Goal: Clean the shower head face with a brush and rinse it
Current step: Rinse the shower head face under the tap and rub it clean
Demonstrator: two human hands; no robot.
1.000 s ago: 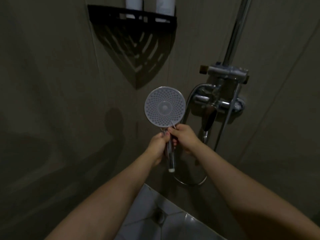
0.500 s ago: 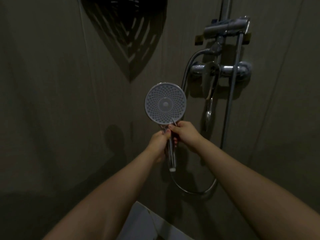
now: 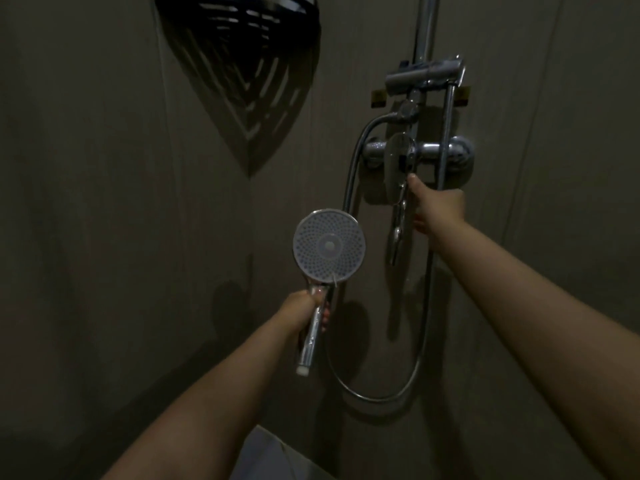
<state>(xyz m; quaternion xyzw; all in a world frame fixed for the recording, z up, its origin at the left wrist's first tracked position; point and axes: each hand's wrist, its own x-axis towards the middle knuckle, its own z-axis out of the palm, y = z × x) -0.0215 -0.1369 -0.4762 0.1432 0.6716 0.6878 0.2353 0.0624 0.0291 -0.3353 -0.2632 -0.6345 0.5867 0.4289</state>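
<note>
Item, shower head: round, pale nozzle face turned toward me, held upright in front of the wall, left of the mixer. A thin light strand hung at its lower right edge; what it was I could not tell.

Item, chrome handle: ran down and slightly left from the head, white end cap at the bottom.

Item, my left hand: fingers curled round the upper handle just below the head, gripping it.

Item, my right hand: stretched to the mixer lever, thumb tip up by the valve body, fingers behind the lever. Whether they gripped it or only touched it, I could not tell.

Item, mixer valve: chrome, fixed to the wall, with a riser pipe going up from it.

Item, hose: chrome, looped from above the valve down beneath both hands.

Item, corner shelf: dark, slotted, upper left, its shadow on the wall below.

Item, brush: none in my sight.
</note>
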